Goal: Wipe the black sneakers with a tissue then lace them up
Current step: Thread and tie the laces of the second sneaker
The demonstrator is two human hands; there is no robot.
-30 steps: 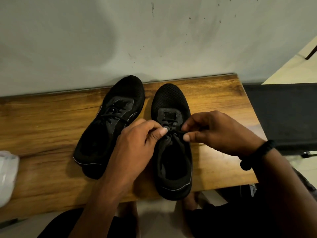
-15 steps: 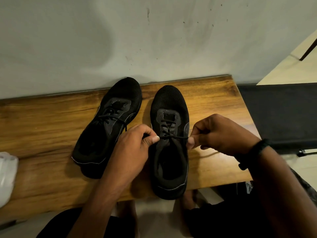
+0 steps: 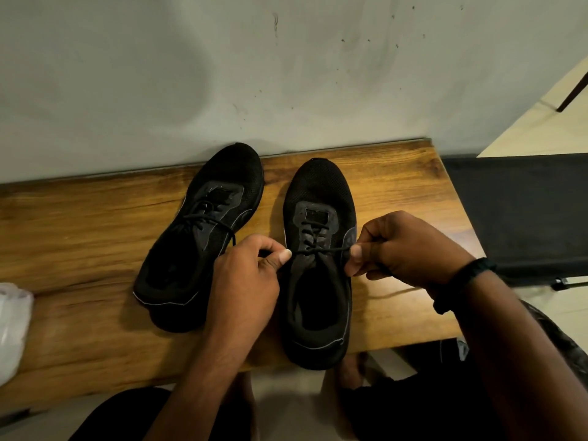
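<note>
Pinching a lace end apiece, both hands sat over the 3 o'clock sneaker (image 3: 318,192) of the pair. L hand (image 3: 245,281): thumb + forefinger nipped on the lace (image 3: 321,249), other fingers curled in. R hand (image 3: 404,253): same pinch on the opposite end, w/ a black wristband (image 3: 467,281) behind it. The lace ran taut & near level between them, across the top of the tongue.

Both sneakers stood on the wooden surface (image 3: 79,224), toes up by the wall (image 3: 159,74) at 12 o'clock. The 9 o'clock sneaker (image 3: 229,173) was angled, toe toward 1 o'clock, threaded but untied as far as I could tell. A white crumpled thing (image 3: 12,313) lay at the 9 o'clock edge of view; maybe the tissue, couldn't tell.

Judged stage: lacing, i.e. tightening prior to a knot.

Risks:
- The heel of the 3 o'clock sneaker overhung the surface's 6 o'clock edge, so a hard or uneven tug could drag or tip it off.
- Pulling harder w/ one hand would leave the ends unequal, or strip an eyelet.
- Thin lace, fingertip grip only: a slip looked likely if tension jumped, & slack would creep back into the lower rows.
</note>
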